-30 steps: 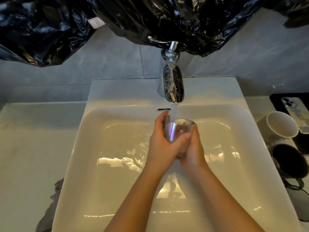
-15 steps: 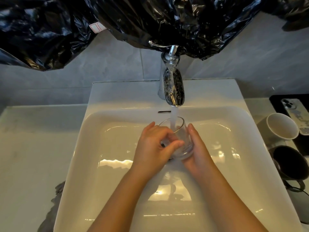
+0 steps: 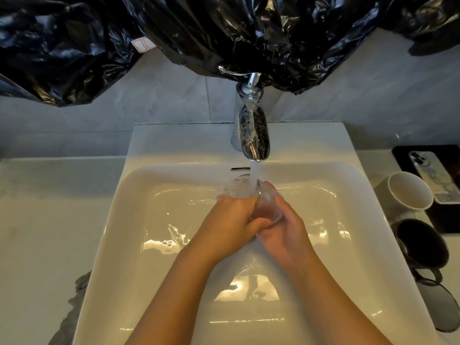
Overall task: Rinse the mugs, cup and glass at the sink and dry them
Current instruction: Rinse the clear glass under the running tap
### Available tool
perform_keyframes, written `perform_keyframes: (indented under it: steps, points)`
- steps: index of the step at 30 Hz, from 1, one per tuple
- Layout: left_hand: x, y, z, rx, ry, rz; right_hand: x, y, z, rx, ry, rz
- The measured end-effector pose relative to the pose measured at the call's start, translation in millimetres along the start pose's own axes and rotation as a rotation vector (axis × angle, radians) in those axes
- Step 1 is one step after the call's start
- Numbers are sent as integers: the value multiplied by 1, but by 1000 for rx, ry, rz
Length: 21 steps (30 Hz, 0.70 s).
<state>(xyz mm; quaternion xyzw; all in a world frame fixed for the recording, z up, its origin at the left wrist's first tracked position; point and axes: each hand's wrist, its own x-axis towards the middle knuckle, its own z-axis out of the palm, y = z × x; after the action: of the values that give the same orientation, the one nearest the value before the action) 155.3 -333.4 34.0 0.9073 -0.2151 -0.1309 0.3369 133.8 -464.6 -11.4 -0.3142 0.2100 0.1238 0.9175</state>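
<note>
A clear glass (image 3: 245, 192) sits tilted under the running stream from the chrome tap (image 3: 254, 135), over the white sink (image 3: 154, 245). My left hand (image 3: 229, 220) wraps around its left side and my right hand (image 3: 281, 227) cups it from the right and below. Water splashes over the rim, and the base of the glass is hidden between my palms. A white mug (image 3: 408, 191) and a dark mug (image 3: 423, 245) stand on the counter to the right of the sink.
A phone (image 3: 433, 175) lies on a black tray (image 3: 448, 220) at the far right. Black plastic sheeting (image 3: 174, 33) hangs over the wall above the tap. A grey cloth (image 3: 79, 295) lies at the sink's left edge. A dark round lid or coaster (image 3: 438, 305) rests near the dark mug.
Both hands have turned the glass under the stream, tipping its mouth away and to the left. My left hand slid lower around it; water now splashes over the rim.
</note>
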Motion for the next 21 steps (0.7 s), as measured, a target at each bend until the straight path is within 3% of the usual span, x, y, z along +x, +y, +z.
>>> perform_keyframes:
  steps: [4,9,13,15,18,21]
  points:
    - [-4,4,-3,274,-114,55,3,-2,-3,-106,20,20]
    - [-6,3,1,200,-2,74,7,-6,-7,1,-68,-20]
    - [-6,3,12,300,-32,113,7,-3,-5,-42,-19,58]
    - [-6,3,14,241,-18,112,5,-6,-4,-1,-64,79]
    - [-4,-2,11,-38,-43,-7,1,-13,-9,-9,-185,17]
    - [-4,-7,7,46,-79,51,3,-11,-9,-59,-141,22]
